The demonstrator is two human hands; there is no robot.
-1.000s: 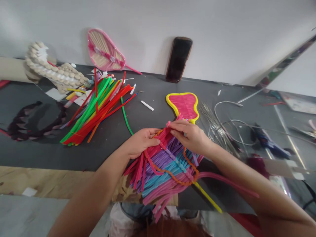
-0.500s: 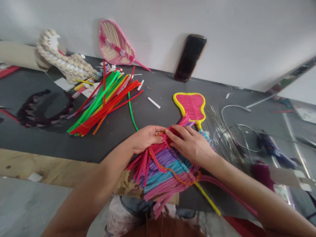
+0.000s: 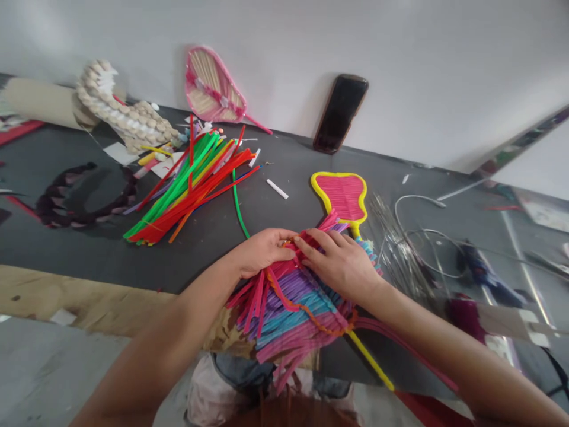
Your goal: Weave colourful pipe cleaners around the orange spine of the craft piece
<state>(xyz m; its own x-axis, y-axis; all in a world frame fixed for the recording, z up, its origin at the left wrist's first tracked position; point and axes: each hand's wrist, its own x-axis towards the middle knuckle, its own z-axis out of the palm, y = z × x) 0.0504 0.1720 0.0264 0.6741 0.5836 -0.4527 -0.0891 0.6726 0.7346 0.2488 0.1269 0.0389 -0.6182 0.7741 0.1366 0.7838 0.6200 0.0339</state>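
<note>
A woven piece of pink, purple and blue pipe cleaners (image 3: 293, 308) with an orange outline lies at the near edge of the dark table. My left hand (image 3: 260, 252) pinches its upper left edge, fingers closed on the strands. My right hand (image 3: 342, 264) lies on top of the piece with fingers pressed down at the same spot, fingertips meeting the left hand's. A yellow stem (image 3: 368, 359) sticks out from under the piece toward me.
A yellow-rimmed pink paddle shape (image 3: 342, 194) lies just beyond my hands. A heap of green, red and orange pipe cleaners (image 3: 191, 184) is to the left. Wires (image 3: 413, 237) lie right. A phone (image 3: 340, 112) and a pink leaf shape (image 3: 213, 89) lean on the wall.
My right hand slid left and flattened onto the woven piece, meeting the left hand's fingertips. The view shifted slightly; the left hand kept its grip.
</note>
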